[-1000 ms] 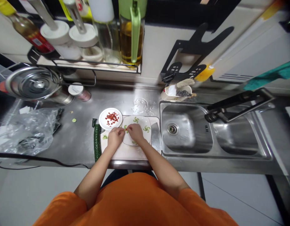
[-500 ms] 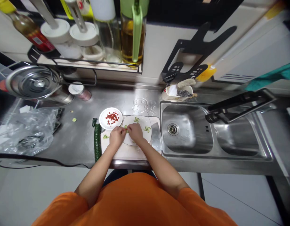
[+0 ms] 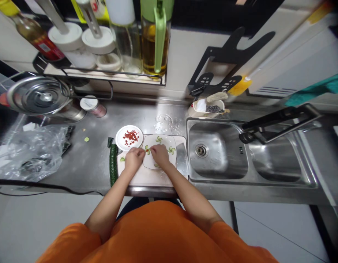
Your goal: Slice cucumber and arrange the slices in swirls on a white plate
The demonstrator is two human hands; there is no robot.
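A white plate (image 3: 165,155) lies on the cutting board (image 3: 147,179), with swirls of green cucumber slices (image 3: 158,139) around its rim. At its left side a small red piece (image 3: 147,150), like a goji berry, sits at the middle of one swirl. My right hand (image 3: 160,156) is over the plate, fingertips pinched beside that red piece. My left hand (image 3: 135,160) is at the plate's left edge, its fingers closed near the same swirl. What either pinch holds, if anything, is too small to tell. A round white dish (image 3: 119,138) of small red pieces stands just behind my left hand.
A cut cucumber (image 3: 113,166) lies left of the board. To the right is a double sink (image 3: 221,146) with a black tap (image 3: 263,122). Plastic bags (image 3: 40,153), a lidded steel pot (image 3: 42,95) and a jar (image 3: 93,106) stand left. Bottles line a rack (image 3: 103,73) above.
Both hands have moved slightly apart. The left-hand swirl, mostly covered before, now shows with a red piece at its middle.
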